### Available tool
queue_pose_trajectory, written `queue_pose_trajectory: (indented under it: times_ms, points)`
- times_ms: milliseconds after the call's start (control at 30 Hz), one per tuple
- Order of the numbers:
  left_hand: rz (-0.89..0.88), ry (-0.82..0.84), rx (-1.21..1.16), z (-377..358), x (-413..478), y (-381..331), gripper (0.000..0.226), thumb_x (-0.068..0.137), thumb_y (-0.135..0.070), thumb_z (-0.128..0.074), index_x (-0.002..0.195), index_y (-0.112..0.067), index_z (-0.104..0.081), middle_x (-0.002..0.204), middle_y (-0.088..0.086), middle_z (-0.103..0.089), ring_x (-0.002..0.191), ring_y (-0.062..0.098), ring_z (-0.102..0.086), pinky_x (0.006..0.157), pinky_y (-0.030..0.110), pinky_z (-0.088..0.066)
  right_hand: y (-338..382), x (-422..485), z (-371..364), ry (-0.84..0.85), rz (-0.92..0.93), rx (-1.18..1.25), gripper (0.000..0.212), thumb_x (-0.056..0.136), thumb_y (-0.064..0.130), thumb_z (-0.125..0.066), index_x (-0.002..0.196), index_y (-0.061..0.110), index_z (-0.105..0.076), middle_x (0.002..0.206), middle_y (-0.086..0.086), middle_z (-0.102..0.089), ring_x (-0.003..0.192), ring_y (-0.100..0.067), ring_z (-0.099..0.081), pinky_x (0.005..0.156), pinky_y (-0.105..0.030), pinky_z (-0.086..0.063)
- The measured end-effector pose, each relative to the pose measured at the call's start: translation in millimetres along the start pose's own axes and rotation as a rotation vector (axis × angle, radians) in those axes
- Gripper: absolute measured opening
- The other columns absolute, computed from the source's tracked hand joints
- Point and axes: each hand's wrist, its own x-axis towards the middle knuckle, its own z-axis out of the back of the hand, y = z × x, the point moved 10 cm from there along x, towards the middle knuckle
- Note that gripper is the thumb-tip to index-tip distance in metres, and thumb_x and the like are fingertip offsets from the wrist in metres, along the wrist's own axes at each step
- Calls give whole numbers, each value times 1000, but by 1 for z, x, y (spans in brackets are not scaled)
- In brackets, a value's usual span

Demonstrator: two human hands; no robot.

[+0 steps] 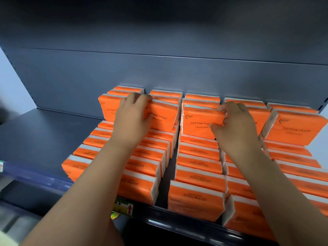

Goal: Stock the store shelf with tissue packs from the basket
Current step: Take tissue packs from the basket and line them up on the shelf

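While the left hand [131, 118] curls over a centre pack [163, 116], the right hand [236, 126] pinches a second pack [200, 114], mid-placement; next, it likely needs seating square.

"COTTON TISSUE" on orange packs [197, 199]

Even, fairly bright light falls on the orange tissue packs [198, 176] around the left hand [131, 119] and right hand [236, 128], with only soft shadows. Above the hands, the back of the grey shelf [159, 73] fades to near black. Below them, small glints mark the front rail [177, 228]. The wide lens bows straight edges. Far left of the left hand and towards the lower corners, everything blurs.
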Motion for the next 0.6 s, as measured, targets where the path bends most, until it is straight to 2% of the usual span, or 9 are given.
queue_pose_trajectory:
  times_ms: [167, 333, 433, 533, 600]
  points:
    - [-33, 39, 29, -12, 6, -5, 50, 80, -6, -65, 131, -8, -60, 133, 16, -53, 118, 42, -54, 98, 49, -48, -1, -3, -3, -2, -18, -12, 43, 82, 9, -77, 121, 18, -63, 118, -3, -59, 90, -12, -51, 76, -25, -38]
    - [-52, 63, 60, -18, 5, -12, 57, 81, -5, -61, 136, -21, -60, 138, 13, -53, 119, 42, -52, 101, 49, -46, -1, -2, -7, 17, -25, -37, 42, 84, 14, -76, 124, 18, -62, 120, -4, -60, 93, -16, -55, 77, -26, -40]
    - [-33, 62, 64, -17, 6, -10, 56, 82, -5, -61, 135, -21, -61, 138, 13, -54, 120, 43, -52, 100, 50, -47, 1, -2, -9, 30, -30, -72, 43, 85, 15, -75, 126, 16, -62, 121, -6, -61, 105, -25, -60, 84, -29, -45]
    - [-33, 75, 92, -19, 6, -11, 56, 81, -5, -61, 136, -18, -61, 139, 15, -54, 121, 45, -51, 101, 51, -46, 9, -3, -9, 40, -3, -146, 46, 84, 17, -75, 128, 14, -62, 124, -11, -60, 114, -33, -56, 97, -41, -48]
    - [-35, 78, 128, -18, 5, -15, 53, 83, -13, -60, 136, -17, -60, 140, 14, -54, 122, 44, -50, 99, 52, -47, 12, -6, -8, 51, 13, -205, 47, 86, 19, -73, 131, 13, -61, 128, -13, -58, 118, -37, -52, 100, -45, -46]
